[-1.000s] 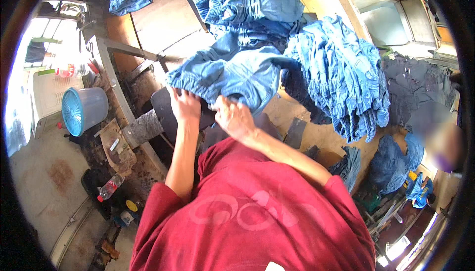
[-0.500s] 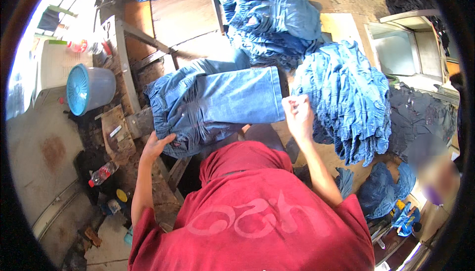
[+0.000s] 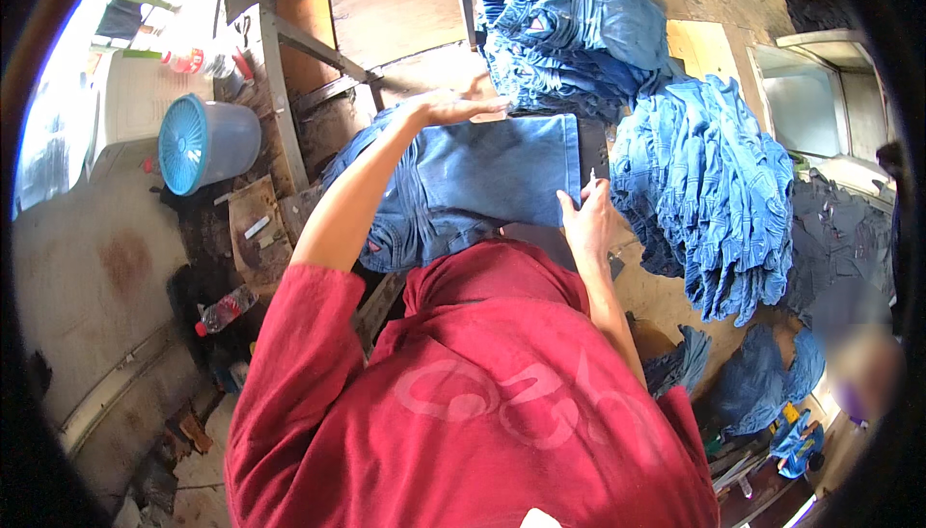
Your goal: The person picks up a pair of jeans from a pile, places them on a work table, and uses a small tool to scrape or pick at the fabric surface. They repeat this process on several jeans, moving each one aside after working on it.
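A pair of blue denim trousers [image 3: 497, 171] with a gathered waist lies in front of me, one leg spread flat with its hem to the right. My left hand [image 3: 453, 107] reaches across it to the leg's far edge, fingers stretched out and nothing seen in them. At the near corner of the hem is my right hand [image 3: 590, 219], its fingers closed and the thumb against the cloth's edge. A thin pale tip pokes up from those fingers, too small to name. My left forearm covers part of the waist end.
A tall heap of blue denim garments [image 3: 569, 31] rises behind, and another denim stack [image 3: 704, 190] stands to the right. On the left are a clear bucket with a blue lid [image 3: 207, 145], a plastic bottle [image 3: 228, 310] and a wooden frame [image 3: 282, 94]. Dark cloth [image 3: 839, 239] lies far right.
My left hand has left the waistband and swung up and right to the leg's far edge. My right hand has come down slightly to the hem's near corner. The view has shifted a little.
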`<move>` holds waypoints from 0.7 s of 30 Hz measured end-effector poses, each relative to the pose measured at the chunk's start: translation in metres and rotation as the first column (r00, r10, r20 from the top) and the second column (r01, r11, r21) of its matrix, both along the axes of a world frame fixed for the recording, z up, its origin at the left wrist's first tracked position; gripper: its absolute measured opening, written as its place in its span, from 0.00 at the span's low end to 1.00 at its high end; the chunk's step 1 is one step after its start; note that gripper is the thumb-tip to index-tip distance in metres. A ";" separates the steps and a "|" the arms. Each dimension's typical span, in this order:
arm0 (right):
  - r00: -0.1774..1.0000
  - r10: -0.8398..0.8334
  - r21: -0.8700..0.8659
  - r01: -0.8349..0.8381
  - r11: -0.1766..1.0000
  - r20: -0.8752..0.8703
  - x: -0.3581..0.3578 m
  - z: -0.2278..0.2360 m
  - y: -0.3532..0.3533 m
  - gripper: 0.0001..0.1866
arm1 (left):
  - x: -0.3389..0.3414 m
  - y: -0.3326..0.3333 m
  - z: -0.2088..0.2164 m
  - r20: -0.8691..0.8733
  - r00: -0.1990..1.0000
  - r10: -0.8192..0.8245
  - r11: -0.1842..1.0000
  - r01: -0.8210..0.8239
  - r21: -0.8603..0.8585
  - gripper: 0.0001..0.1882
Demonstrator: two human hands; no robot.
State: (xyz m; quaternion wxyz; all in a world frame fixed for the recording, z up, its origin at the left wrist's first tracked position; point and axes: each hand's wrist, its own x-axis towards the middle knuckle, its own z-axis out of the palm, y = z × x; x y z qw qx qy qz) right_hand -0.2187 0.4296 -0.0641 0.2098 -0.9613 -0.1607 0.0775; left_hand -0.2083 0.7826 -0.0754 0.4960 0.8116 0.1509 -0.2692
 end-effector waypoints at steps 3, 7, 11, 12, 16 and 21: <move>0.987 -0.076 0.112 0.092 0.989 -0.140 0.009 -0.006 -0.006 0.23 | 0.020 -0.011 -0.028 -0.254 0.965 -0.061 0.921 -0.044 -0.386 0.57; 0.987 -0.155 0.220 0.161 0.962 -0.046 0.045 -0.013 -0.003 0.22 | 0.040 -0.004 -0.034 -0.185 0.955 -0.234 0.959 0.194 -0.208 0.49; 0.969 -0.112 0.138 0.145 0.980 -0.222 0.071 0.000 0.012 0.20 | 0.061 -0.010 -0.047 -0.339 0.924 -0.177 0.984 0.175 -0.037 0.46; 0.979 -0.140 0.065 0.150 0.986 -0.147 0.072 0.007 0.017 0.19 | 0.060 -0.015 -0.052 -0.327 0.932 -0.154 0.988 0.154 -0.027 0.45; 0.970 -0.179 -0.051 0.173 0.984 -0.163 0.046 0.038 0.041 0.12 | 0.044 -0.043 -0.076 0.128 0.984 -0.122 0.961 0.086 0.262 0.34; 0.976 0.215 0.186 -0.203 0.961 -0.045 -0.001 0.028 0.101 0.08 | 0.056 -0.043 -0.090 0.278 0.954 -0.115 0.961 0.036 0.274 0.36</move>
